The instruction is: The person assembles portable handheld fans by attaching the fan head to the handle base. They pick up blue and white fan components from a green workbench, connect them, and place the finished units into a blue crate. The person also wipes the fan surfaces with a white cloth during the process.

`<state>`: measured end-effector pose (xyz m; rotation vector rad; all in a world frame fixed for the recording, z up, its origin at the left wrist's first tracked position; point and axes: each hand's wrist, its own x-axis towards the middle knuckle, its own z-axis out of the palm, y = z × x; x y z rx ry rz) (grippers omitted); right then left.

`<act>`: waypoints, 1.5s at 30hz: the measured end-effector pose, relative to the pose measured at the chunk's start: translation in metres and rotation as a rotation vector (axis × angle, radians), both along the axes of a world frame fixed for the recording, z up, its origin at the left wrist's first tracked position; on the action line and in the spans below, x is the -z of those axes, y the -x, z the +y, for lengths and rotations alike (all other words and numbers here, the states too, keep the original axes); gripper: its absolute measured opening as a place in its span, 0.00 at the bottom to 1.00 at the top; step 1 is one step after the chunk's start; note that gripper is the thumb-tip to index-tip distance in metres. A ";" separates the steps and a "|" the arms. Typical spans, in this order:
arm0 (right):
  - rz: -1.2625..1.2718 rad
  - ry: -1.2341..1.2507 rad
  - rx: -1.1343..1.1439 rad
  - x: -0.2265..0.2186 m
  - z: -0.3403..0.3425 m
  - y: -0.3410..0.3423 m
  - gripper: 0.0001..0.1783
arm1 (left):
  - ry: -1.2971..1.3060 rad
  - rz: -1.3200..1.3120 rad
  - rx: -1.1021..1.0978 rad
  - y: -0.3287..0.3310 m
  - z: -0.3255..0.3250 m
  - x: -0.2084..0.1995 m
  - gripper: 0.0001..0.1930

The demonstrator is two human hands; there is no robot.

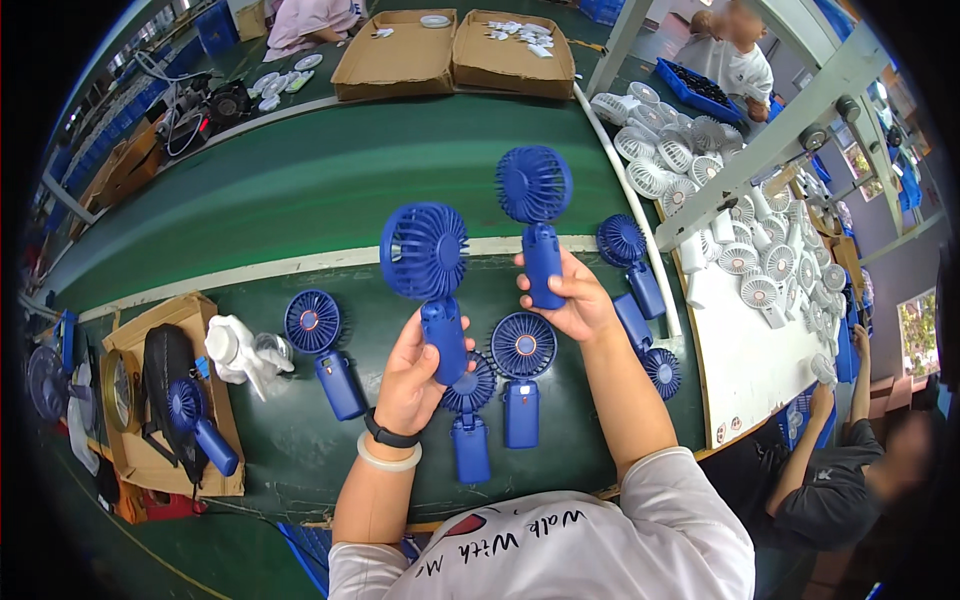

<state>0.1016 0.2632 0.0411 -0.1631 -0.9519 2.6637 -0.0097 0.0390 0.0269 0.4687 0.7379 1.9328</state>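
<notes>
My left hand (pixel 408 375) grips a blue handheld fan (pixel 443 335) by its handle, with the round caged head upright above it. In my right hand (pixel 580 295) is a second blue handheld fan (pixel 541 262), also held upright by the handle. Below and between my hands, two more blue fans lie on the green table, one (pixel 521 410) face up and one (pixel 471 445) partly hidden by my left hand. Left of my left hand lies another blue fan (pixel 340 385). Beyond my right forearm are two further blue fans, an upper one (pixel 645 288) and a lower one (pixel 630 322).
A cardboard tray (pixel 222 440) at left holds a black case (pixel 170 380) and a blue fan. A white bottle (pixel 228 345) stands beside it. Past a pale rail runs a green conveyor belt (pixel 300 190). Many white fans (pixel 760 290) cover the right table; two cardboard boxes (pixel 395 75) stand behind.
</notes>
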 end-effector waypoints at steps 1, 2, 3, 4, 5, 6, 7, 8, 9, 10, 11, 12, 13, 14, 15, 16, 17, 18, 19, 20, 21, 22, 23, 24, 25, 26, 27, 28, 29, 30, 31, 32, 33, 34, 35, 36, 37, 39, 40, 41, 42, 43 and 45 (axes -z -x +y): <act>-0.005 -0.028 0.036 0.005 -0.004 0.000 0.36 | 0.001 -0.013 -0.031 -0.003 -0.008 0.003 0.28; -0.009 -0.056 0.069 0.012 -0.007 -0.001 0.37 | -0.012 -0.027 -0.059 -0.005 -0.014 0.008 0.28; -0.018 -0.084 0.109 0.017 -0.008 -0.004 0.38 | -0.024 -0.070 -0.054 -0.007 -0.017 0.010 0.28; -0.044 -0.070 0.163 0.020 -0.012 -0.003 0.39 | -0.027 -0.113 -0.069 -0.008 -0.023 0.012 0.28; -0.021 -0.082 0.194 0.024 -0.012 -0.005 0.37 | -0.032 -0.156 -0.084 -0.009 -0.028 0.014 0.28; 0.022 -0.042 0.182 0.026 -0.012 -0.007 0.37 | -0.062 -0.177 -0.091 -0.010 -0.030 0.017 0.27; 0.063 -0.004 0.172 0.026 -0.013 -0.008 0.38 | -0.089 -0.210 -0.078 -0.010 -0.033 0.020 0.26; 0.075 0.007 0.151 0.027 -0.012 -0.009 0.38 | -0.117 -0.242 -0.063 -0.009 -0.034 0.021 0.26; 0.084 0.012 0.135 0.028 -0.009 -0.011 0.38 | -0.152 -0.276 -0.044 -0.009 -0.034 0.023 0.26; 0.094 -0.011 0.124 0.032 -0.007 -0.012 0.38 | -0.169 -0.289 -0.035 -0.009 -0.035 0.024 0.25; 0.121 0.003 0.122 0.035 -0.007 -0.012 0.35 | -0.172 -0.299 -0.030 -0.008 -0.037 0.026 0.23; 0.121 -0.017 0.132 0.035 -0.006 -0.012 0.34 | -0.179 -0.306 -0.015 -0.006 -0.038 0.027 0.22; 0.122 -0.036 0.145 0.035 -0.005 -0.012 0.33 | -0.186 -0.314 0.002 -0.005 -0.039 0.028 0.21; 0.106 -0.092 0.165 0.039 -0.003 -0.012 0.33 | -0.199 -0.303 0.007 -0.004 -0.040 0.030 0.21; 0.101 -0.093 0.162 0.041 0.000 -0.012 0.33 | -0.212 -0.327 0.011 -0.004 -0.040 0.030 0.21; 0.096 -0.094 0.161 0.042 0.003 -0.013 0.33 | -0.223 -0.351 0.016 -0.005 -0.040 0.030 0.22; 0.091 -0.095 0.161 0.045 0.004 -0.012 0.33 | -0.233 -0.376 0.023 -0.004 -0.040 0.030 0.23; 0.075 -0.118 0.164 0.046 0.005 -0.011 0.33 | -0.234 -0.372 0.023 -0.004 -0.040 0.032 0.23; 0.065 -0.118 0.154 0.047 0.004 -0.010 0.33 | -0.235 -0.368 0.024 -0.003 -0.040 0.034 0.23; 0.054 -0.118 0.145 0.048 0.003 -0.009 0.33 | -0.235 -0.365 0.024 -0.002 -0.040 0.035 0.22; 0.046 -0.118 0.133 0.049 0.002 -0.008 0.33 | -0.234 -0.369 0.021 -0.002 -0.040 0.036 0.22; 0.014 -0.200 0.121 0.050 0.000 -0.008 0.34 | -0.232 -0.374 0.018 -0.002 -0.040 0.036 0.22; 0.021 -0.185 0.108 0.051 -0.001 -0.007 0.35 | -0.230 -0.379 0.013 -0.002 -0.040 0.036 0.22; 0.031 -0.172 0.099 0.051 -0.003 -0.006 0.35 | -0.219 -0.376 0.008 -0.002 -0.040 0.035 0.22; 0.041 -0.158 0.090 0.050 -0.004 -0.006 0.35 | -0.208 -0.374 0.002 -0.003 -0.039 0.033 0.21; 0.035 -0.159 0.083 0.050 -0.004 -0.007 0.35 | -0.197 -0.372 -0.005 -0.003 -0.039 0.032 0.21; 0.029 -0.158 0.077 0.050 -0.005 -0.006 0.35 | -0.195 -0.371 -0.013 -0.004 -0.039 0.031 0.21; 0.023 -0.157 0.070 0.051 -0.006 -0.006 0.35 | -0.192 -0.370 -0.022 -0.004 -0.039 0.030 0.21; 0.013 -0.156 0.075 0.051 -0.006 -0.006 0.35 | -0.190 -0.368 -0.031 -0.005 -0.039 0.030 0.21; 0.006 -0.155 0.078 0.051 -0.006 -0.006 0.35 | -0.174 -0.340 -0.035 -0.004 -0.039 0.031 0.22; -0.001 -0.155 0.081 0.051 -0.007 -0.005 0.35 | -0.158 -0.311 -0.040 -0.003 -0.038 0.032 0.22; -0.007 -0.134 0.106 0.049 -0.008 -0.005 0.32 | -0.142 -0.282 -0.044 -0.003 -0.038 0.033 0.22; -0.108 -0.260 0.183 0.048 -0.008 -0.003 0.31 | -0.119 -0.272 -0.050 -0.003 -0.038 0.032 0.23; -0.210 -0.387 0.259 0.048 -0.007 -0.002 0.30 | -0.097 -0.262 -0.056 -0.004 -0.037 0.030 0.23; -0.311 -0.515 0.335 0.048 -0.006 -0.002 0.28 | -0.075 -0.252 -0.062 -0.005 -0.035 0.028 0.24; -0.483 -0.694 0.459 0.046 -0.006 0.000 0.26 | -0.037 -0.235 -0.073 -0.006 -0.034 0.026 0.25; -0.558 -0.892 0.552 0.052 -0.004 -0.001 0.27 | -0.044 -0.190 -0.079 -0.006 -0.033 0.026 0.26; -0.612 -1.300 0.679 0.064 0.004 -0.002 0.27 | -0.055 -0.098 -0.095 -0.006 -0.032 0.028 0.27; -0.726 -1.434 0.651 0.056 -0.001 0.000 0.28 | -0.008 -0.069 -0.137 -0.008 -0.033 0.024 0.27; -0.752 -1.514 0.643 0.048 -0.010 0.002 0.28 | 0.040 -0.037 -0.170 -0.011 -0.037 0.022 0.27; -0.727 -1.606 0.606 0.045 -0.012 0.002 0.28 | 0.038 -0.017 -0.188 -0.014 -0.041 0.019 0.27; -0.691 -1.693 0.566 0.046 -0.009 0.001 0.27 | 0.051 -0.028 -0.193 -0.017 -0.046 0.013 0.27; -0.671 -1.880 0.515 0.040 0.005 -0.005 0.26 | 0.080 0.064 -0.191 -0.022 -0.048 0.005 0.27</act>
